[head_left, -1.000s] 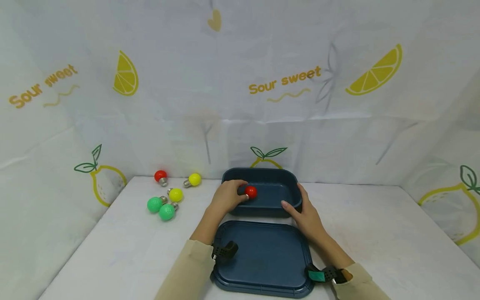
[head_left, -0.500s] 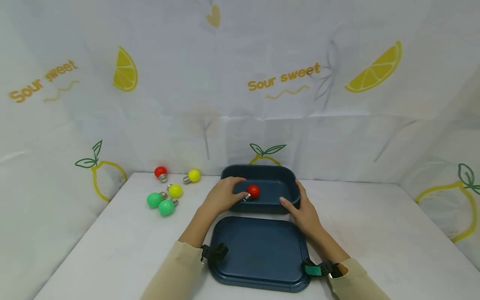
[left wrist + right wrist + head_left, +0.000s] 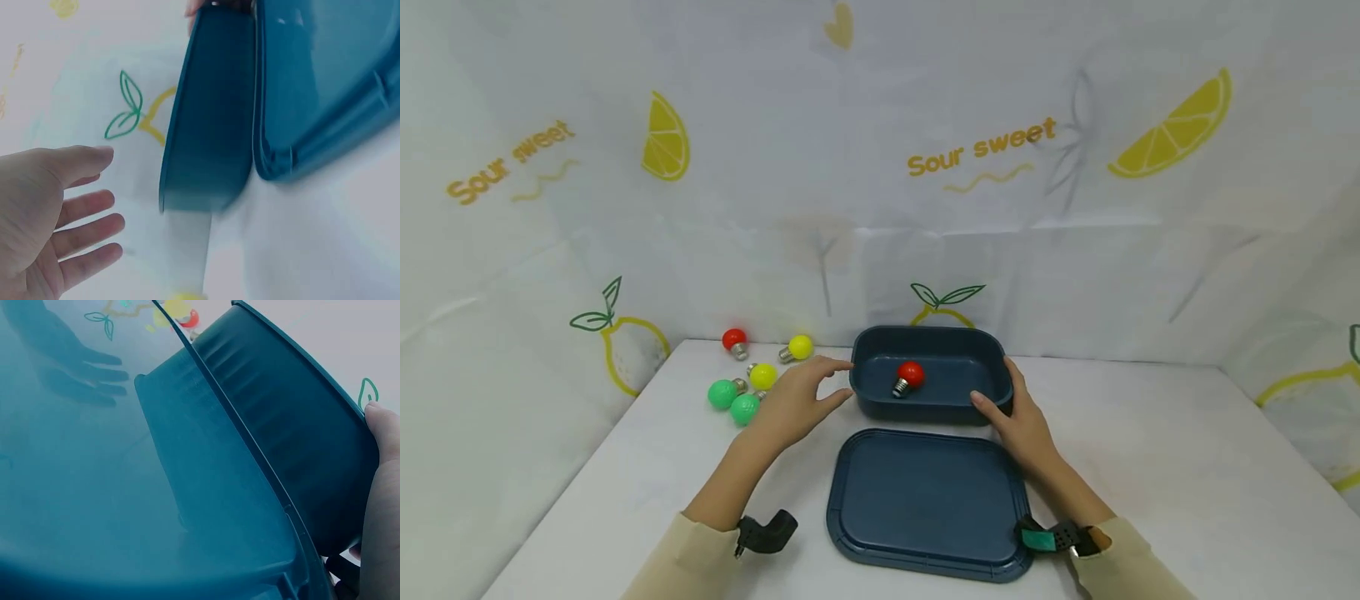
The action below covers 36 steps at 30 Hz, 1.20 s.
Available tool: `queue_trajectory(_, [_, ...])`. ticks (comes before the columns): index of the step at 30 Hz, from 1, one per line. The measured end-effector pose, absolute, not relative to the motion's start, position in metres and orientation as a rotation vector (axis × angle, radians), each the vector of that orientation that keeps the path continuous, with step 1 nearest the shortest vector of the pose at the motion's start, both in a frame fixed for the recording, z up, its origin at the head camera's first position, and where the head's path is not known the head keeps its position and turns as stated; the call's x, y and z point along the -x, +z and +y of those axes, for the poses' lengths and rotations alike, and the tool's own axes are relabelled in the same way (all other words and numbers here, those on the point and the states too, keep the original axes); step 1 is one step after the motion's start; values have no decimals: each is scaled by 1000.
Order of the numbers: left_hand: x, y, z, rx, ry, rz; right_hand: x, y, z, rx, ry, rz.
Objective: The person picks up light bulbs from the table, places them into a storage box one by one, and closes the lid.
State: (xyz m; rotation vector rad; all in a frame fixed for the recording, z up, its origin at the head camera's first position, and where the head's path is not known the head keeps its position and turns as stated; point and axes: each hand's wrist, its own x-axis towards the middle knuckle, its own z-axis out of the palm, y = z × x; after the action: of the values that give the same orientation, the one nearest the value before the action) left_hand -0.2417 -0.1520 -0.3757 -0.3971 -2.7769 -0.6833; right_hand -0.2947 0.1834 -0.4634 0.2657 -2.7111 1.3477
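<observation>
A dark blue box point(image 3: 932, 409) stands near the back wall, with one red light bulb point(image 3: 912, 372) lying inside, its metal base toward the front left. My right hand point(image 3: 1024, 423) holds the box's right end, thumb over the front rim and fingers along the side. Just off the left end is my left hand point(image 3: 796, 406), fingers spread and nothing in them. The left wrist view also shows that hand point(image 3: 50, 219) apart from the box point(image 3: 209, 106). In front of the box, a matching blue lid point(image 3: 932, 500) lies on the table.
To the left of the box lie another red bulb point(image 3: 734, 340), two yellow bulbs point(image 3: 801, 347) and two green bulbs point(image 3: 723, 394). The left hand partly overlaps this group. A white cloth with lemon prints point(image 3: 880, 183) hangs directly behind the table.
My left hand has let go of the red bulb inside the box and moved out to the left. The right hand keeps its hold on the box.
</observation>
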Motion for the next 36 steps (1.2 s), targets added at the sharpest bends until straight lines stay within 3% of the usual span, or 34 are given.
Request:
queue_trajectory(13, [219, -382, -199, 230, -656, -2713, 296, -465, 185, -268, 1344, -2708])
queue_trajectory(36, [231, -406, -261, 150, -552, -2757, 294, -463, 183, -251, 1356, -2709])
